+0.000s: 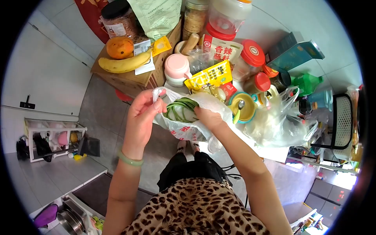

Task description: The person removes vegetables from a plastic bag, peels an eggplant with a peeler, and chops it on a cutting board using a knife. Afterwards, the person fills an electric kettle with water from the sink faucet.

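A white plastic bag (pixel 186 132) with red print hangs in front of me with its mouth open. My left hand (pixel 143 111) pinches the bag's rim on the left side. Inside lies a coiled bundle of long green beans (pixel 181 109). My right hand (pixel 208 118) reaches into the mouth from the right, its fingers closed at the beans' right end; the fingertips are partly hidden. Just beyond the right hand is a yellow bowl (pixel 247 107) with a green-handled spoon (pixel 238 111) in it.
On a cardboard box (pixel 154 74) at the left lie a banana (pixel 124 64) and a mango (pixel 120 47). A pink-lidded cup (pixel 177 67), a yellow packet (pixel 209 75) and red-lidded jars (pixel 250 55) crowd the table. Clear plastic bags (pixel 280 121) sit at the right.
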Demonstrator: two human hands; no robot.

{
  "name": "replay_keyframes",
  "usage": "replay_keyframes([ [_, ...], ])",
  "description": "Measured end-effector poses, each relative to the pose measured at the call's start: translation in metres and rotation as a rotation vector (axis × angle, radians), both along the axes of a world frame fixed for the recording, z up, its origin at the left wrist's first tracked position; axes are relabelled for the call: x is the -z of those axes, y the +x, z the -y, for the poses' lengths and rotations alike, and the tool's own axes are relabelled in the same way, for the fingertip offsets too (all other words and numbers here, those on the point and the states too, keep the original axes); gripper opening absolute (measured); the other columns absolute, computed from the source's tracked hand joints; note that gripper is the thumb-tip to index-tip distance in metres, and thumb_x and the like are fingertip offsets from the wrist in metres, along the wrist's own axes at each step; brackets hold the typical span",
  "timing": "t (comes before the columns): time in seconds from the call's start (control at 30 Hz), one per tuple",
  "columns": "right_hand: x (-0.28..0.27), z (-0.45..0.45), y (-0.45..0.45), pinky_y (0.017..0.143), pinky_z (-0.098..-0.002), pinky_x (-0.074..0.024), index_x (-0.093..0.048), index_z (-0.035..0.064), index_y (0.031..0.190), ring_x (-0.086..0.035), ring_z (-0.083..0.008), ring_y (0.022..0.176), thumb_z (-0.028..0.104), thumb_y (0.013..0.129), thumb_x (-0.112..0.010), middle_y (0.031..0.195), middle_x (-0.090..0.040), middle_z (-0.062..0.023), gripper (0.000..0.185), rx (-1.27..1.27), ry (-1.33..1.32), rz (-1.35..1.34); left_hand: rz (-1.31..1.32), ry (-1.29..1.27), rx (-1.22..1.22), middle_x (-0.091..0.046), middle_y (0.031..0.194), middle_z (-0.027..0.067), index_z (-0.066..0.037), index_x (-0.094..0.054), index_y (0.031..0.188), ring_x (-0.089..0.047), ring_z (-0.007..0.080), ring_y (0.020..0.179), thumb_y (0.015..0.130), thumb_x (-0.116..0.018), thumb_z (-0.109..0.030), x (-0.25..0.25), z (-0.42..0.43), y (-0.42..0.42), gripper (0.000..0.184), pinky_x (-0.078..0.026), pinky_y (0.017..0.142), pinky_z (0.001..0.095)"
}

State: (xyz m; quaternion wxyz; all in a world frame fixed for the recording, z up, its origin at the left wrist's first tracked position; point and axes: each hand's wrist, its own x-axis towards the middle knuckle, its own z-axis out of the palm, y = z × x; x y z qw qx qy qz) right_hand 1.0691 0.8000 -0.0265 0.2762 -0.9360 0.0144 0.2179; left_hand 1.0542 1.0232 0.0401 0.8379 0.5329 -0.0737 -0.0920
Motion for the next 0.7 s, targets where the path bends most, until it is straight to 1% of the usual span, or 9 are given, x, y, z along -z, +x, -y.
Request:
replay_keyframes([
  [0.07,0.001,0.0,0.0,0.095,-0.0455,-0.0457,-0.059,0.0073,0.12,-0.059,-0.039,0.112,0.035,0.093,-0.048,0.12,-0.062,-0.0212,0.04,0.046,0.031,-0.057,0.02,-0.051,0.001,-0.062,0.092,0.002,0.0,-0.061,0.119,-0.056,0.0107,0.085,0.095,-0.059,-0.007,-0.002,0.001,0.002,0.025,-0.044,0.083,0.0268],
  [0.13,0.009,-0.003,-0.002,0.096,-0.0451,-0.0451,-0.058,0.0063,0.121,-0.059,-0.0397,0.112,0.035,0.092,-0.05,0.12,-0.062,-0.022,0.041,0.052,0.022,-0.153,0.025,-0.013,0.009,-0.062,0.093,0.002,0.0,-0.061,0.118,-0.056,0.0108,0.085,0.095,-0.059,-0.007,0.001,0.003,0.001,0.024,-0.044,0.082,0.0268],
  [0.2,0.033,-0.01,-0.008,0.097,-0.0449,-0.0444,-0.057,0.0048,0.122,-0.059,-0.0402,0.112,0.036,0.092,-0.052,0.122,-0.061,-0.0227,0.044,0.024,-0.027,-0.293,0.014,0.007,0.019,-0.062,0.093,0.0019,0.0,-0.061,0.118,-0.057,0.0108,0.084,0.095,-0.059,-0.007,0.002,0.005,-0.001,0.024,-0.045,0.082,0.0267],
  [0.23,0.052,-0.011,-0.01,0.097,-0.0444,-0.0449,-0.055,0.0041,0.125,-0.057,-0.0406,0.113,0.032,0.091,-0.057,0.123,-0.06,-0.0238,0.044,-0.011,0.021,-0.2,-0.001,0.007,0.022,-0.062,0.093,0.0019,0.0,-0.061,0.117,-0.057,0.0108,0.084,0.095,-0.059,-0.007,0.003,0.005,-0.003,0.023,-0.045,0.082,0.0266],
  [0.27,0.068,-0.015,-0.01,0.097,-0.0444,-0.0449,-0.055,0.0044,0.125,-0.057,-0.0406,0.113,0.031,0.091,-0.058,0.122,-0.06,-0.0236,0.044,-0.043,0.052,-0.101,-0.016,0.006,0.024,-0.062,0.093,0.0019,-0.001,-0.061,0.117,-0.057,0.0108,0.084,0.095,-0.059,-0.007,0.004,0.006,-0.004,0.023,-0.045,0.081,0.0264],
  [0.37,0.079,-0.025,-0.003,0.097,-0.0443,-0.0448,-0.056,0.0055,0.125,-0.057,-0.0408,0.112,0.028,0.089,-0.06,0.12,-0.061,-0.0231,0.043,-0.059,0.023,0.122,-0.026,0.006,-0.001,-0.063,0.094,0.0019,-0.001,-0.062,0.116,-0.057,0.0106,0.084,0.095,-0.06,-0.007,0.006,0.007,-0.007,0.022,-0.045,0.081,0.0259],
  [0.43,0.069,-0.023,0.003,0.097,-0.0442,-0.0448,-0.056,0.0062,0.125,-0.057,-0.041,0.111,0.026,0.088,-0.061,0.118,-0.062,-0.0227,0.043,-0.05,0.017,0.224,-0.004,0.018,-0.014,-0.063,0.094,0.002,-0.001,-0.062,0.116,-0.057,0.0106,0.085,0.095,-0.06,-0.008,0.006,0.004,-0.007,0.022,-0.045,0.081,0.026],
  [0.53,0.05,-0.009,0.002,0.097,-0.0441,-0.0448,-0.057,0.0073,0.125,-0.057,-0.0412,0.11,0.022,0.086,-0.063,0.115,-0.062,-0.0221,0.043,-0.045,0.091,0.272,0.012,0.007,-0.038,-0.063,0.094,0.0021,-0.001,-0.061,0.117,-0.057,0.0104,0.085,0.095,-0.059,-0.007,0.002,-0.003,-0.009,0.023,-0.045,0.081,0.0262],
  [0.7,0.031,0.004,-0.012,0.097,-0.044,-0.0447,-0.058,0.0092,0.125,-0.057,-0.0415,0.108,0.017,0.083,-0.066,0.111,-0.063,-0.0212,0.044,-0.072,0.167,0.207,0.017,-0.067,-0.063,-0.064,0.097,0.0022,-0.001,-0.06,0.119,-0.057,0.0101,0.085,0.095,-0.058,-0.007,-0.001,-0.001,-0.012,0.024,-0.045,0.082,0.0265],
])
